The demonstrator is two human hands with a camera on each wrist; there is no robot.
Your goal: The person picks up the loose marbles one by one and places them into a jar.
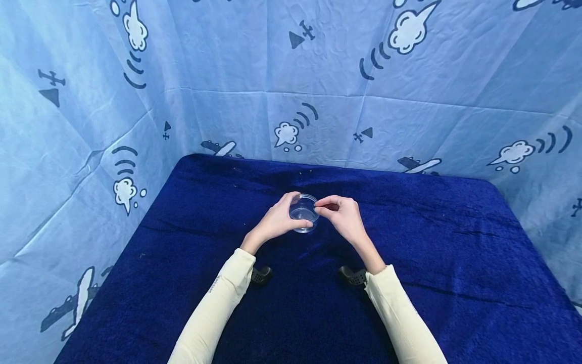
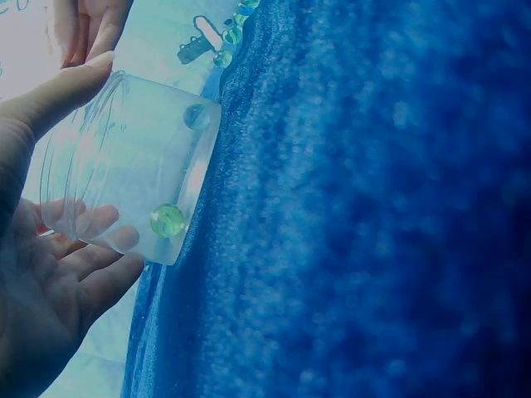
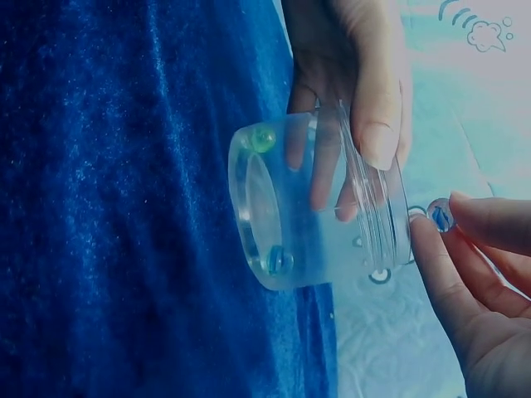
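My left hand (image 1: 278,218) grips a clear plastic jar (image 1: 303,215) around its side, thumb near the ribbed neck. The jar has no lid on and stands low over the dark blue cloth. Inside, at the bottom, lie a green marble (image 3: 262,138) and a blue marble (image 3: 279,261), apart from each other. At the jar's open rim, my right hand (image 1: 342,215) pinches a clear marble with a blue swirl (image 3: 441,215) between thumb and index finger. The left wrist view shows the jar (image 2: 137,157) from its other side, with the right hand (image 2: 87,29) partly cut off.
Several more marbles (image 2: 231,35) lie on the cloth beyond the jar. A blue velvety cloth (image 1: 436,237) covers the table. Light blue curtains (image 1: 254,60) with plane and cloud prints hang behind and at the sides.
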